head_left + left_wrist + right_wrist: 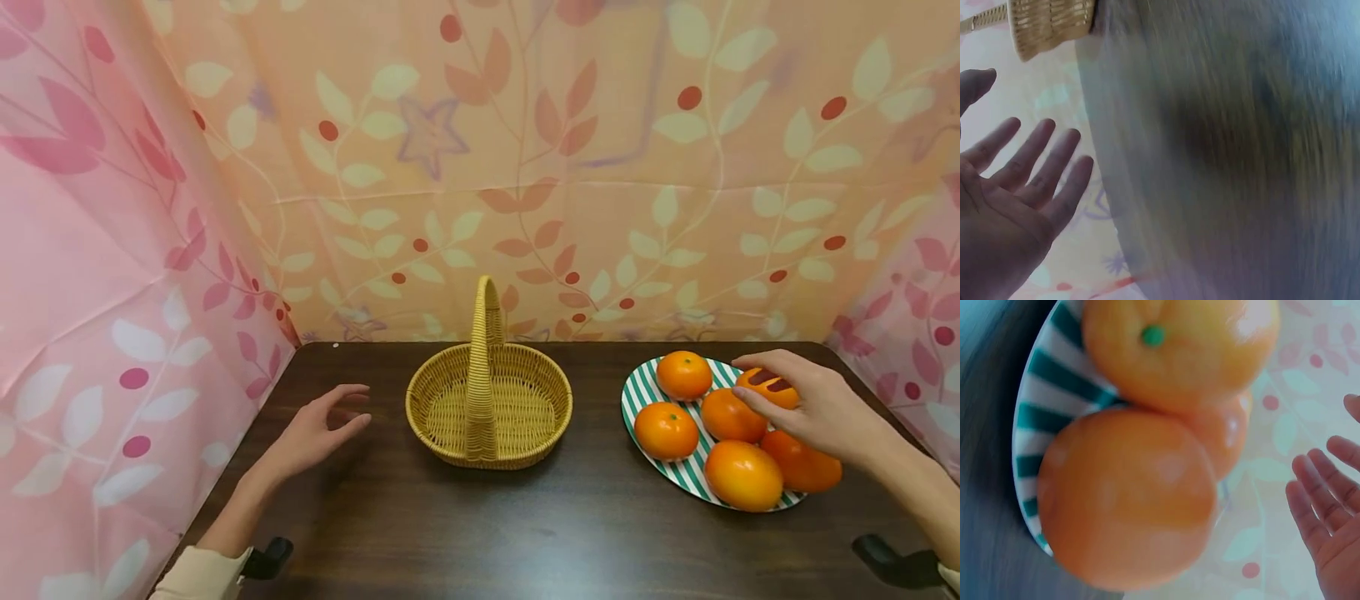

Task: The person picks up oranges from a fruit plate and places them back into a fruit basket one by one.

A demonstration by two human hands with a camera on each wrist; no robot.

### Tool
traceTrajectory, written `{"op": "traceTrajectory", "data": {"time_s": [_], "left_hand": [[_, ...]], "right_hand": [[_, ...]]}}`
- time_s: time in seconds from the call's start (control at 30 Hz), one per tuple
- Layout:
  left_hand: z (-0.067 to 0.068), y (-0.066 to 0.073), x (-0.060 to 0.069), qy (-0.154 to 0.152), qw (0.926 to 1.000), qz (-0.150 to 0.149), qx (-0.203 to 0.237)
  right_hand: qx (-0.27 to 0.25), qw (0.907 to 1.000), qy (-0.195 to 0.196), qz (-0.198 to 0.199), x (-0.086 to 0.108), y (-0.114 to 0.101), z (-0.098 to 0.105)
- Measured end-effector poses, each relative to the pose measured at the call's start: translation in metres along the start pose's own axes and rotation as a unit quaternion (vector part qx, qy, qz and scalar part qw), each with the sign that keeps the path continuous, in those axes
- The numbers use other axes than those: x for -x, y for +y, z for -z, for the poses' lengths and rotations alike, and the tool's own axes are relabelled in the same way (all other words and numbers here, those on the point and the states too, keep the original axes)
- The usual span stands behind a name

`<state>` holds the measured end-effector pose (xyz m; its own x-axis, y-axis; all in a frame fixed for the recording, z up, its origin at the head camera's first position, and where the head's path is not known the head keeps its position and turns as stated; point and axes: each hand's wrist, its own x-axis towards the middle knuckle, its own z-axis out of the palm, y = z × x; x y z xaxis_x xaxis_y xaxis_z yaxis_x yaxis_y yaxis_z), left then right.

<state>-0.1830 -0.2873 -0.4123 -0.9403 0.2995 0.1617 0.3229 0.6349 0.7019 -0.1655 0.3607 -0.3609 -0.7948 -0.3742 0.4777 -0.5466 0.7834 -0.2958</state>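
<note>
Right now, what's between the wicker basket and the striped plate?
Only bare wood-grain tabletop lies between the wicker basket and the green-striped plate; the head view shows it.

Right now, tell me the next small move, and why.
Probably curl the right hand round the orange fruit beneath it on the striped plate: the head view shows its fingers reaching over that fruit, and the right wrist view shows them not gripping.

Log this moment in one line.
left hand: open, beside basket | right hand: by orange fruit on striped plate | basket: upright on table
</note>
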Motion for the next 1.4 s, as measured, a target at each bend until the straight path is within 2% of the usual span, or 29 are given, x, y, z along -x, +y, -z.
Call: {"op": "traceTrajectory", "data": {"time_s": [0.07,0.2,0.4,0.63,0.9,1.1,1.4], "left_hand": [[-0.004,0.001,-0.002,-0.009,0.9996,-0.006,0.026],[-0.013,0.004,-0.007,-0.036,0.9974,-0.013,0.061],[-0.028,0.01,-0.015,-0.055,0.9932,-0.011,0.102],[-0.041,0.015,-0.026,-0.071,0.9876,-0.02,0.138],[-0.042,0.016,-0.03,-0.064,0.9887,-0.017,0.135],[-0.042,0.016,-0.031,-0.065,0.989,-0.019,0.132],[-0.041,0.019,-0.028,-0.068,0.991,-0.016,0.114]], "right_hand": [[-0.027,0.9996,0.006,0.006,0.002,-0.003,-0.003],[-0.07,0.9975,-0.008,-0.01,0.004,-0.011,-0.01],[-0.092,0.9953,-0.032,-0.008,0.001,-0.025,-0.017],[-0.116,0.992,-0.048,-0.014,-0.001,-0.031,-0.023],[-0.101,0.9931,-0.055,-0.025,-0.004,-0.036,-0.027],[-0.075,0.9927,-0.076,-0.055,-0.005,-0.042,-0.028],[-0.039,0.991,-0.112,-0.062,-0.009,-0.047,-0.032]]}}
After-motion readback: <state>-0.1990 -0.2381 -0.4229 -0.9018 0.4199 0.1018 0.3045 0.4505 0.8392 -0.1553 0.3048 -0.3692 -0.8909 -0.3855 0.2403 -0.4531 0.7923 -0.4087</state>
